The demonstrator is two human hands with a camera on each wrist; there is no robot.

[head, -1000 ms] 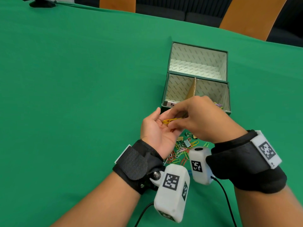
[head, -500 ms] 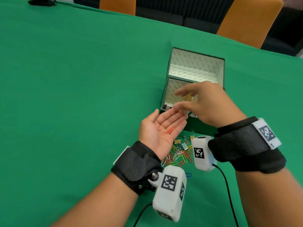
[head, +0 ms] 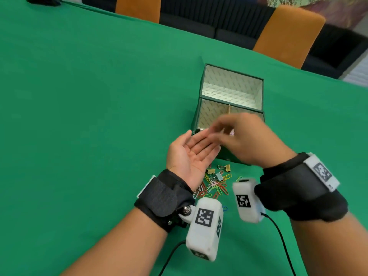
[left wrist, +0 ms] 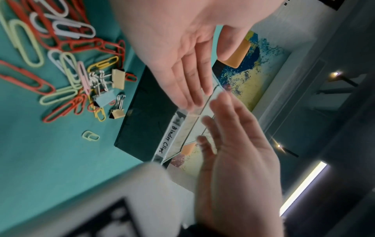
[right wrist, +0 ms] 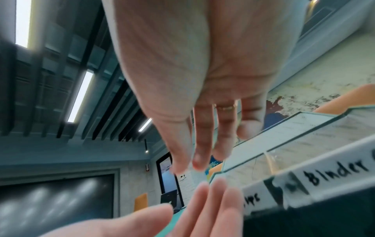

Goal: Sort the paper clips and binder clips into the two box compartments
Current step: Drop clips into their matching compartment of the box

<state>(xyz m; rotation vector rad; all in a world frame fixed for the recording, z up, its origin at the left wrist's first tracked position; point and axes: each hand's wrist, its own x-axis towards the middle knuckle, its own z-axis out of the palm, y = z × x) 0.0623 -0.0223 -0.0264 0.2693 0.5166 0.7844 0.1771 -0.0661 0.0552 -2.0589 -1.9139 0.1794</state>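
My left hand [head: 199, 145] is held palm up just in front of the box [head: 232, 76], fingers straight, with no clip showing in the palm. My right hand [head: 235, 134], blurred, hovers palm down over the left fingertips and the box's near edge, its fingers spread and holding nothing. In the left wrist view both the left hand [left wrist: 182, 64] and the right hand [left wrist: 233, 144] lie flat above the "Binder Clips" label [left wrist: 168, 139]. A pile of coloured paper clips [head: 215, 186] with three small binder clips [head: 226, 167] lies on the cloth below my left wrist.
The box has one long far compartment and two near ones split by a cardboard divider [head: 229, 110]. Orange chairs [head: 288, 34] stand past the table's far edge. A stray green clip [left wrist: 90, 136] lies near the box front. Green cloth [head: 89, 116] stretches left.
A second ago my right hand pinched a yellow clip off the left palm, then reached over the box. It is back above the left fingers, and the red clip no longer shows on the palm.
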